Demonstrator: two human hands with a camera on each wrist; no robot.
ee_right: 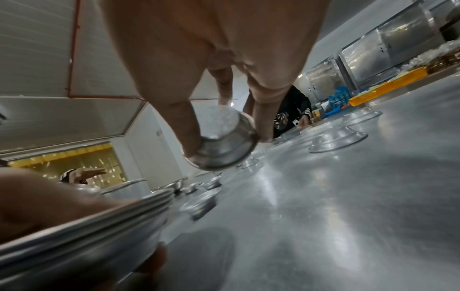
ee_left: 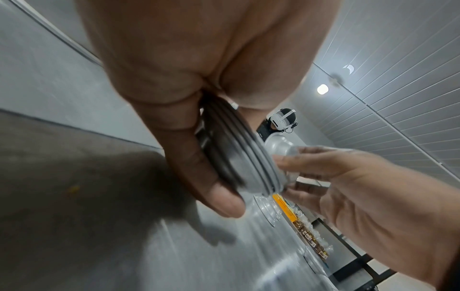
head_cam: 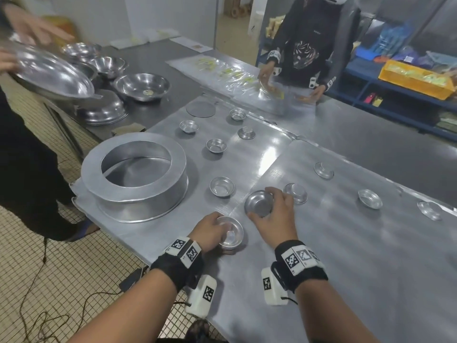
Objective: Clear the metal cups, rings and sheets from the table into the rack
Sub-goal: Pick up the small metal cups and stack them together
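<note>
My left hand [head_cam: 210, 230] grips a nested stack of small metal cups [head_cam: 231, 232] near the table's front edge; its stacked rims [ee_left: 248, 163] show between thumb and fingers. My right hand [head_cam: 272, 214] pinches a single metal cup [head_cam: 259, 203] by its rim, tilted and lifted just right of the stack [ee_right: 224, 141]. Several more small cups lie scattered on the sheet-covered table [head_cam: 346, 256], some upright [head_cam: 221, 186], some upside down [head_cam: 295, 193]. A large metal ring [head_cam: 134, 169] stands at the left. A round metal sheet [head_cam: 200, 109] lies flat further back.
A person at the far left holds a big metal lid [head_cam: 52, 75] over several large bowls [head_cam: 142, 86]. Another person [head_cam: 306, 45] works across the table on plastic film. Blue shelves with a yellow crate [head_cam: 415, 78] stand at the right. A cable runs over the tiled floor [head_cam: 49, 280].
</note>
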